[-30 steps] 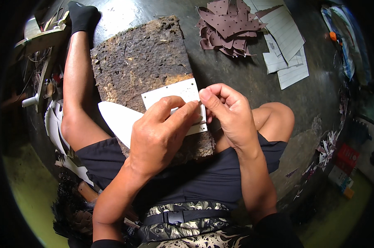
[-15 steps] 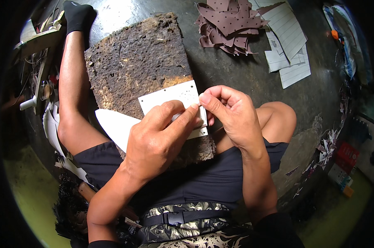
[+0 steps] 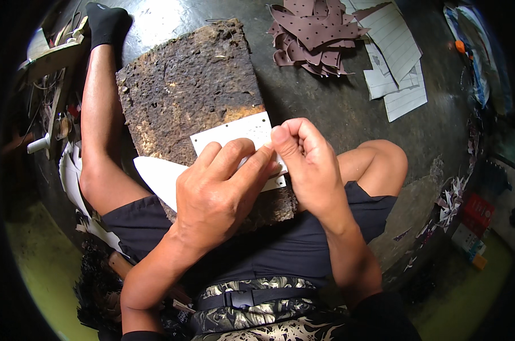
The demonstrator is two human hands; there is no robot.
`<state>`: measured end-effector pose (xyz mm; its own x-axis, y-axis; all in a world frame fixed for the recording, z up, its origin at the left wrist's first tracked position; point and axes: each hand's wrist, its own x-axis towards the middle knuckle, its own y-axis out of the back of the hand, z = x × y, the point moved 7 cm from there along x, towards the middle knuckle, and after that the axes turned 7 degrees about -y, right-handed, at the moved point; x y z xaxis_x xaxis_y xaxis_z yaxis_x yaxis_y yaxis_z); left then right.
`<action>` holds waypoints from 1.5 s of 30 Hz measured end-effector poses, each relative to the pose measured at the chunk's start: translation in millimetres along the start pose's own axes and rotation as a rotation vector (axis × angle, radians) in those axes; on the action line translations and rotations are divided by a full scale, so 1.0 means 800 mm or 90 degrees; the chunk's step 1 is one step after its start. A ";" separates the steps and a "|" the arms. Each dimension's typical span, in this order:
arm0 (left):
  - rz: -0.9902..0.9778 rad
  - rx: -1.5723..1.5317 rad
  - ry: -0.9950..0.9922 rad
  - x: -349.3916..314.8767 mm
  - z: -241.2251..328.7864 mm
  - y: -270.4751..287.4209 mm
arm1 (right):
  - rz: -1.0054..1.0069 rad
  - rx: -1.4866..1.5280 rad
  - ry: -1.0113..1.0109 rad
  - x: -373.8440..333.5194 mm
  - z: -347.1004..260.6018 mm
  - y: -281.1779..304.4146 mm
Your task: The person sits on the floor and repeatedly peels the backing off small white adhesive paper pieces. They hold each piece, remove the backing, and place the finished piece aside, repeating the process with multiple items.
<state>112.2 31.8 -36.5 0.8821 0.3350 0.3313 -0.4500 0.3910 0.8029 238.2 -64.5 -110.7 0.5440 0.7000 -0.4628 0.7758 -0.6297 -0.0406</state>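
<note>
A white card (image 3: pixel 233 128) with small punched holes lies on the near end of a rough, dark, worn board (image 3: pixel 189 74). My left hand (image 3: pixel 214 184) bears down on the card with bent fingers, its index fingertip close to the card's right edge. At that same edge my right hand (image 3: pixel 311 165) is closed in a pinch, thumb against the curled fingers. What lies between those fingertips is mostly hidden. A pointed white piece (image 3: pixel 159 177) sticks out to the left from under my left hand. Part of the card is covered by my left fingers.
Beyond the board, a pile of brown dotted cut pieces (image 3: pixel 317 34) sits on the dark floor beside lined paper sheets (image 3: pixel 396 45). My bent legs flank the board. White scraps (image 3: pixel 72 170) lie at the left, more scraps (image 3: pixel 452 202) at the right.
My right hand has turned and shifted slightly left, its thumb now more upright over the card's edge. My left hand and the card have barely moved.
</note>
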 end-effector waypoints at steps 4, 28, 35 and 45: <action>0.034 -0.001 -0.030 -0.001 -0.006 0.005 | 0.037 -0.068 0.041 -0.003 0.000 -0.005; 0.028 -0.019 -0.021 -0.004 -0.012 0.005 | 0.030 -0.076 0.036 0.025 0.026 0.015; 0.028 -0.014 -0.016 -0.004 -0.015 0.004 | 0.043 -0.110 0.025 0.032 0.032 0.020; 0.020 0.013 -0.024 -0.003 -0.016 0.006 | 0.014 -0.128 0.030 0.041 0.037 0.026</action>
<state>105.7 44.2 -39.8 0.8724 0.3137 0.3748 -0.4750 0.3636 0.8014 262.9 -64.8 -153.2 0.5725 0.7041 -0.4201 0.8088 -0.5690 0.1486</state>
